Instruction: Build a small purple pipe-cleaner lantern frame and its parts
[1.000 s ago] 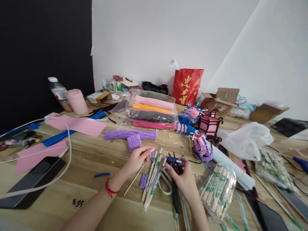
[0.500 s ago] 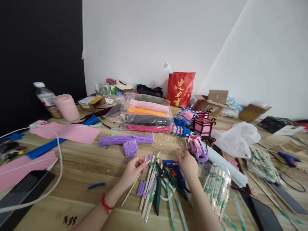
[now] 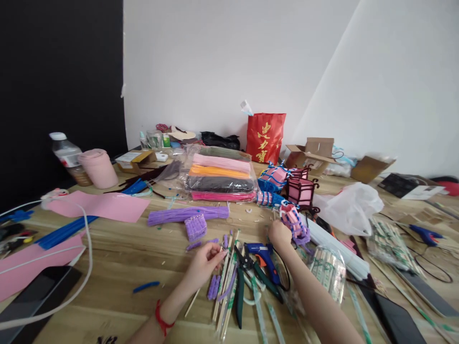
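My left hand is closed in a pinch around a thin wooden chopstick, whose lower end slants out below the palm. Next to it lie several loose chopsticks and short purple pipe-cleaner pieces. Just beyond sits a small purple woven block. My right hand is curled closed beside a pink lantern with blue and purple trim; its fingertips, and whatever they hold, are hidden. Between my hands lie green-handled pliers and a blue glue gun.
Purple pipe cleaners lie in a bundle before a bag of coloured ones. More lanterns stand at the right, near a white plastic bag. Wrapped chopsticks lie by my right forearm. A white cable loops at left.
The view has shifted slightly. My right hand has turned and drawn a little closer to the lantern, hiding its fingers more. My left hand keeps its pinch on the chopstick.
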Available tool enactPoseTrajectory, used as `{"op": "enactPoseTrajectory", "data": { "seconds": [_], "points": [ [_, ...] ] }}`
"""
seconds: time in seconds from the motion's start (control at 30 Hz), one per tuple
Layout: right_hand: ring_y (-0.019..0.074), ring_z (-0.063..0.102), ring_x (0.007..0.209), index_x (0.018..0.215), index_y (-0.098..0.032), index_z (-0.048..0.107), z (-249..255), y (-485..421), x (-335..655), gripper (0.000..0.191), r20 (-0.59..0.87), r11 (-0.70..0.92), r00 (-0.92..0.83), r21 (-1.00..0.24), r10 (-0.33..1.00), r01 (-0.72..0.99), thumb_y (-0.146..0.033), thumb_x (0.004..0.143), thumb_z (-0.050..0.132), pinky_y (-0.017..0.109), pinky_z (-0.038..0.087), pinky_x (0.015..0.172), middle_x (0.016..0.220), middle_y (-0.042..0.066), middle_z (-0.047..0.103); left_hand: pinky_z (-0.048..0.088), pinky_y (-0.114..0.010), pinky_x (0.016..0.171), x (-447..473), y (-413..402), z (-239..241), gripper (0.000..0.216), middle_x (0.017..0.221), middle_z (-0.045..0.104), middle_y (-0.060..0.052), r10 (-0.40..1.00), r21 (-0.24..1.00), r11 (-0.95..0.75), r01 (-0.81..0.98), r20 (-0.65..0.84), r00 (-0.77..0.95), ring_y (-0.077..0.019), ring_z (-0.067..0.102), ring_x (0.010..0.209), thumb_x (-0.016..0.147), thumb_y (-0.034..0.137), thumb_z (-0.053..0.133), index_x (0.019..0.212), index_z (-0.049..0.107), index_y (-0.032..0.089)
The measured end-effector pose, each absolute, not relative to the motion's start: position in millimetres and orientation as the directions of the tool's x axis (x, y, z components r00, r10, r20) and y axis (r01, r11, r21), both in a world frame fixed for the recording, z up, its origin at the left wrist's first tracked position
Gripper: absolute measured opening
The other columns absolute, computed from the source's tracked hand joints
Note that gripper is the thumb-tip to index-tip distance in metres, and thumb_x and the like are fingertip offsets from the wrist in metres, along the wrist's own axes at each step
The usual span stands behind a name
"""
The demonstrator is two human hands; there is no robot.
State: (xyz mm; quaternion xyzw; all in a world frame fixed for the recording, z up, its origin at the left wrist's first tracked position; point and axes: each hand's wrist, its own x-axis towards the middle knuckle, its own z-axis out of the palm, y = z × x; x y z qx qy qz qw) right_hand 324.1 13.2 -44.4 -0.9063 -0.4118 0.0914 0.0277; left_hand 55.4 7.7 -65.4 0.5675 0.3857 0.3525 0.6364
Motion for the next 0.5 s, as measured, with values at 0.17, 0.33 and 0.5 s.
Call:
{"op": "enactPoseTrajectory", "data": {
  "seconds": [0.17, 0.33, 0.5],
  "points": [
    [0.02, 0.059, 0.094, 0.113, -0.015, 0.054, -34.6, 14.4, 321.3, 0.029, -0.167, -0.579, 0.554, -0.256, 0.815, 0.775, -0.03, 0.088, 0.055, 0.039, 0.05, 0.079, 0.113, 0.008, 0.057, 0.041, -0.022, 0.043, 54.3, 8.2, -67.8, 0.037, 0.053, 0.058, 0.005, 0.894, 0.991, 0.13, -0.018, -0.11, 0.434, -0.0109, 0.052, 0.043, 0.066, 0.049, 0.066, 0.074, 0.049, 0.018],
    [0.0173, 0.062, 0.081, 0.091, -0.013, 0.061, -9.9, 3.6, 317.6, 0.019, -0.156, -0.469, 0.449, -0.433, 0.88, 0.77, -0.031, 0.087, 0.055, 0.033, 0.05, 0.072, 0.091, 0.005, 0.064, 0.046, -0.025, 0.045, 52.2, 7.1, -65.1, 0.038, 0.059, 0.067, 0.0, 0.897, 0.984, 0.164, -0.063, -0.122, 0.426, -0.0155, 0.061, 0.048, 0.066, 0.051, 0.065, 0.077, 0.05, 0.018],
    [0.0165, 0.061, 0.053, 0.072, -0.019, 0.051, 1.0, -46.9, 266.1, 0.021, -0.18, -0.309, 0.257, -0.672, 0.95, 0.673, -0.033, 0.086, 0.044, 0.024, 0.044, 0.05, 0.053, -0.003, 0.059, 0.053, -0.037, 0.076, 50.8, 5.6, -53.9, 0.043, 0.082, 0.073, -0.01, 0.908, 0.954, 0.247, -0.17, -0.167, 0.383, -0.0247, 0.069, 0.079, 0.061, 0.049, 0.072, 0.082, 0.059, 0.013]
  ]
}}
